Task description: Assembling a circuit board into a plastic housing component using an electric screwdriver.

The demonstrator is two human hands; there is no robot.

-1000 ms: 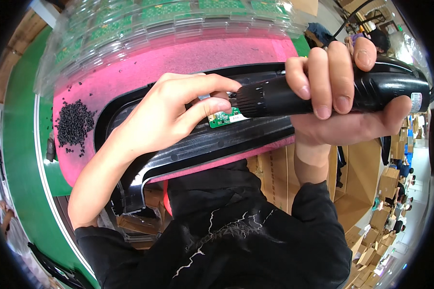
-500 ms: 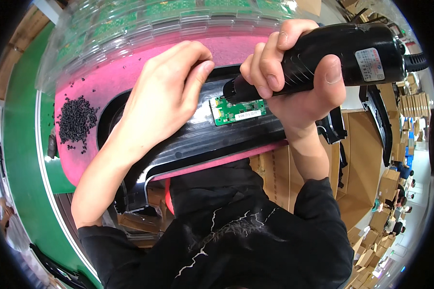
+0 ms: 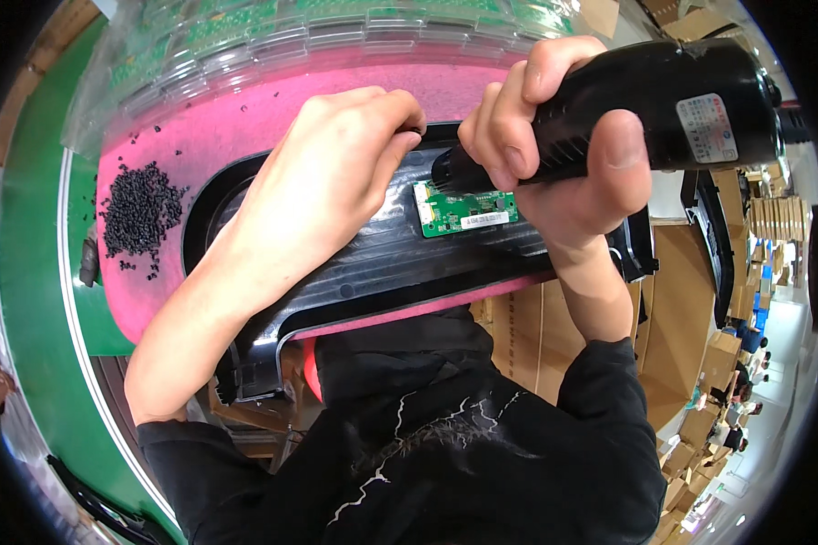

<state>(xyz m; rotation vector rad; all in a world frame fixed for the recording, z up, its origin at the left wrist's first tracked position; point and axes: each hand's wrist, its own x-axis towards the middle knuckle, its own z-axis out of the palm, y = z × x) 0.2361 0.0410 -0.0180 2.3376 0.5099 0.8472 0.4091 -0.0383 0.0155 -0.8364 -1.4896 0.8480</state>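
My right hand (image 3: 563,154) is wrapped round a black corded electric screwdriver (image 3: 645,113). Its nose points down-left, over the upper edge of a small green circuit board (image 3: 468,213); the tip itself is hidden. The board has white connectors at its left end and a white label strip, and it lies inside a long black plastic housing (image 3: 373,265). Left of the board, my left hand (image 3: 336,173) hovers over the housing with curled fingers and thumb pressed together. Whatever they pinch, if anything, cannot be made out.
A heap of small black screws (image 3: 141,209) lies on the pink mat (image 3: 236,123), with a few strays around it. Clear plastic trays (image 3: 309,54) holding green boards stand along the far side. Cardboard boxes (image 3: 673,309) and another black housing part (image 3: 707,241) are at the right.
The board has shifted a little to the right in view, and my left hand has moved slightly right too. The screwdriver's nose stays over the board's upper edge.
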